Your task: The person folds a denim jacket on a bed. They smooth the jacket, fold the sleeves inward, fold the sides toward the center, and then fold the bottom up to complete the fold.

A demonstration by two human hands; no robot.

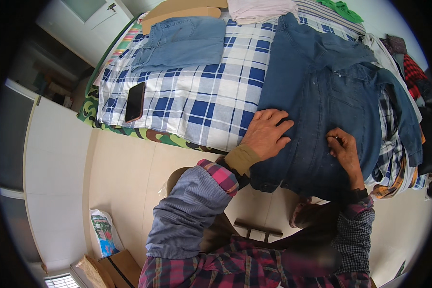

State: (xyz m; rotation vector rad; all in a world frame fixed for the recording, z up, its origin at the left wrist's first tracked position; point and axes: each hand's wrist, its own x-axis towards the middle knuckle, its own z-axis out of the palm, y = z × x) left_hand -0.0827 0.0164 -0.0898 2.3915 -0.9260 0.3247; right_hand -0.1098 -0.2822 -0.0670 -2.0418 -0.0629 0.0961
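A dark blue denim jacket (pixel 315 108) lies spread over the near right part of the bed, its collar away from me and its hem hanging at the front edge. My left hand (pixel 268 133) rests flat on the jacket's left front panel, with fingers apart. On the right front panel, my right hand (pixel 341 145) has its thumb and forefinger drawn together. A tiny pale spot shows at those fingertips; whether it is a held thing is too small to tell. One jacket sleeve (pixel 403 108) trails over the clothes on the right.
Folded light-blue jeans (pixel 190 43) and a smartphone (pixel 135 102) lie on the checked bedsheet (pixel 201 93). Cardboard (pixel 181 12) and a pale folded cloth (pixel 261 10) are at the back. More clothes (pixel 414 72) are heaped right. A cardboard box (pixel 120 268) stands on the floor.
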